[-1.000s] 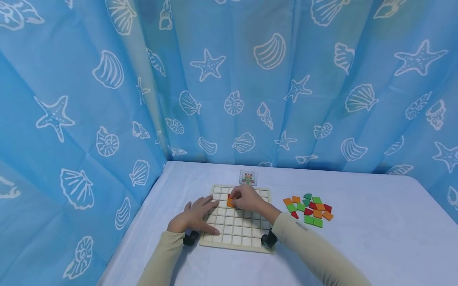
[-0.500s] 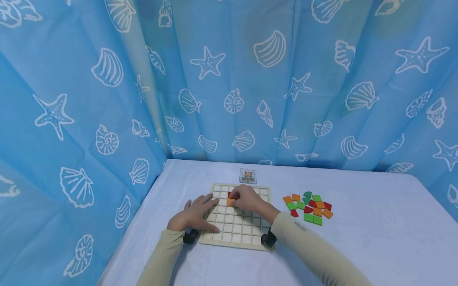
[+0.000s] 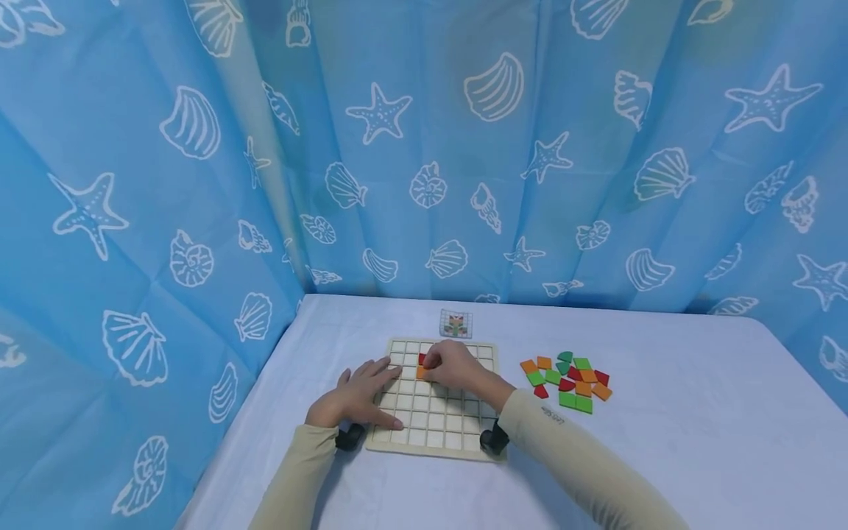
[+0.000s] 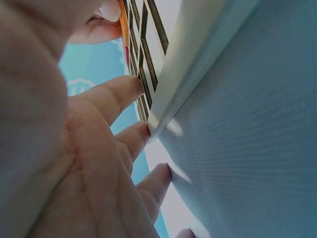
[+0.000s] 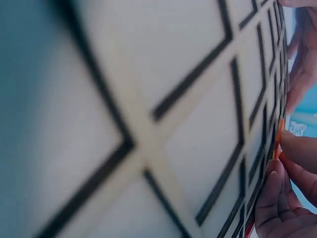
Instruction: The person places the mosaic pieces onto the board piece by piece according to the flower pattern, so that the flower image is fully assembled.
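Observation:
A pale wooden grid board (image 3: 433,434) lies on the table in front of me. My right hand (image 3: 447,366) reaches over its upper middle and pinches an orange tile (image 3: 421,372) at a cell, just below a red tile (image 3: 422,358). In the right wrist view the orange tile (image 5: 279,138) stands edge-on between my fingertips (image 5: 277,183) against the board (image 5: 148,124). My left hand (image 3: 358,397) rests flat with spread fingers on the board's left edge; the left wrist view shows its fingers (image 4: 124,94) lying against the board's rim (image 4: 198,64).
A heap of loose orange, green and red tiles (image 3: 570,379) lies right of the board. A small pattern card (image 3: 456,323) sits behind the board. A blue shell-print curtain (image 3: 424,147) encloses the light blue table (image 3: 662,442). Black wrist cameras (image 3: 493,442) sit by the board's near corners.
The right hand has shifted slightly on the orange tile at the same cell. The left hand stays put. The head view has tilted a little.

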{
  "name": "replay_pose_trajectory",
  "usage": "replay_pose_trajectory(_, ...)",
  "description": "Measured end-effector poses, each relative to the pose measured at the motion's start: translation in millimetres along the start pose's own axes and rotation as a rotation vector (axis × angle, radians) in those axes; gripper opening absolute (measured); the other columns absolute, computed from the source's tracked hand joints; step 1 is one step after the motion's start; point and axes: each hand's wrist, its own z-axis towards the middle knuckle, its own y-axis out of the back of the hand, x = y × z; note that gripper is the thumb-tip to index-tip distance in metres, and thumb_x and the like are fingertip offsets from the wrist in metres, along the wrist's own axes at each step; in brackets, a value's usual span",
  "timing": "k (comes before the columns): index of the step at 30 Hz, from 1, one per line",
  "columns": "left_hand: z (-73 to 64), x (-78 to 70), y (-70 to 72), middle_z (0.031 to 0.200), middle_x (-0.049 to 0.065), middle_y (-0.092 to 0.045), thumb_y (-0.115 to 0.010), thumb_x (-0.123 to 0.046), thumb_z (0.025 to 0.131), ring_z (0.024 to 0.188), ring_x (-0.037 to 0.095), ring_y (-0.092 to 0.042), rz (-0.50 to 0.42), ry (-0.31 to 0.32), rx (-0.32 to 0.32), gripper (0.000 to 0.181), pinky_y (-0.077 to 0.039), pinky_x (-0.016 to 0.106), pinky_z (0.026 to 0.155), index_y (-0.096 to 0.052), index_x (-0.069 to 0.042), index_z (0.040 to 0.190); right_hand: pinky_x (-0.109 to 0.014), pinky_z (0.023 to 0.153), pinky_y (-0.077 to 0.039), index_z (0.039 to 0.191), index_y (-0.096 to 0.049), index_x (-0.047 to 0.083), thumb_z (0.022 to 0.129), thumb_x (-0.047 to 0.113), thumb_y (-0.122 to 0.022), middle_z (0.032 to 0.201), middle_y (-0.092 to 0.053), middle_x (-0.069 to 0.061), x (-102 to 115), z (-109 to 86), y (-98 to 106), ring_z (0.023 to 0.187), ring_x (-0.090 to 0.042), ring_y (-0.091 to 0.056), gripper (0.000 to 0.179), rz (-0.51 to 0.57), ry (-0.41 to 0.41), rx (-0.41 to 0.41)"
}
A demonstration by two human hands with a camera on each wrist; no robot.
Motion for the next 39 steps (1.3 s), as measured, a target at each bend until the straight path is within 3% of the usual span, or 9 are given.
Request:
replay_pose_trajectory(6,3.4,-1.0,1.5,0.165,0.005,-0.021,-0.081,-0.061,0.07,0.152,0.035,-0.015,-0.001,-0.019,-0.007,0.104,-0.009,0.068,0.118,-0.034,-0.025,0.155,-0.031,0.081,-0.056,0.1,-0.073,0.011,0.086,0.018,-0.077,0.097,-0.071,0.001,-2,-5.8,12,0.09,-0.012,-0.064,0.017,0.057,0.025,0.012)
replay_pose_trajectory(13,6.2,-3.4,-1.9,0.165,0.005,-0.021,-0.082,-0.061,0.069,0.152,0.035,-0.015,-0.005,-0.015,-0.009,0.104,-0.008,0.068,0.118,-0.034,-0.026,0.155,-0.031,0.075,-0.058,0.107,-0.072,0.006,0.089,0.016,-0.074,0.099,-0.07,-0.004,-17,-19.2,34,0.09,-0.016,-0.067,0.02,0.147,0.049,0.02)
replay_pose_trajectory(30,2.0,-2.3,-6.4,0.165,0.005,-0.022,-0.083,-0.058,0.068,0.152,0.035,-0.016,-0.026,-0.004,-0.022,0.105,-0.008,0.068,0.119,-0.035,-0.025,0.154,-0.029,0.073,-0.053,0.106,-0.073,0.006,0.086,0.018,-0.076,0.093,-0.069,-0.002,-72,-57.3,81,0.084,-0.016,-0.06,0.023,0.097,-0.132,-0.101)
replay_pose_trajectory(39,-0.2,0.7,-4.6,0.165,0.005,-0.021,-0.084,-0.059,0.067,0.152,0.035,-0.015,-0.036,-0.003,-0.026,0.106,-0.007,0.068,0.119,-0.035,-0.025,0.154,-0.028,0.078,-0.057,0.111,-0.072,0.01,0.088,0.023,-0.075,0.104,-0.069,-0.004,-95,-71.7,100,0.094,-0.02,-0.061,0.027,0.056,-0.229,-0.141)
